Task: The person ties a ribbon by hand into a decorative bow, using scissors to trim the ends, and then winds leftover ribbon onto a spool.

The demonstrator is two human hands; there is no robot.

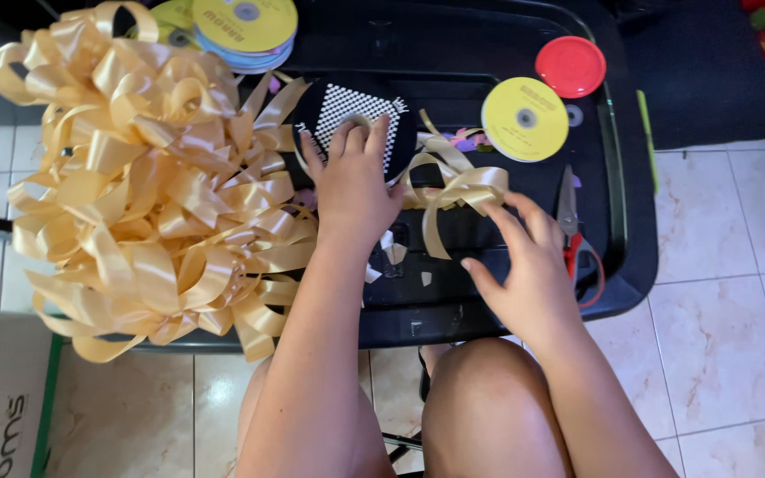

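In the middle of the frame, over a black tray (489, 53) resting across the person's knees, both hands are busy with gold ribbon. The left hand (351, 181) lies flat with fingers spread on a round black card with a white checked patch (347, 106), apparently to pin it down so it won't slide. The right hand (524, 265) has its fingertips pinched on a looped gold ribbon bow (458, 190) just right of centre, seemingly steadying the loops so they keep their shape.

At the left of the frame a big heap of finished gold bows (143, 177) spills over the tray's edge, stacked there out of the working area. A stack of ribbon spools (241, 31) sits at the top, a yellow spool (524, 119) and a red lid (570, 66) at upper right, and red-handled scissors (568, 221) lie just beside the right hand, within easy reach.

Free room is tight: only a small dark patch between the hands, littered with ribbon scraps, and the tray's right rim lies close to the scissors.
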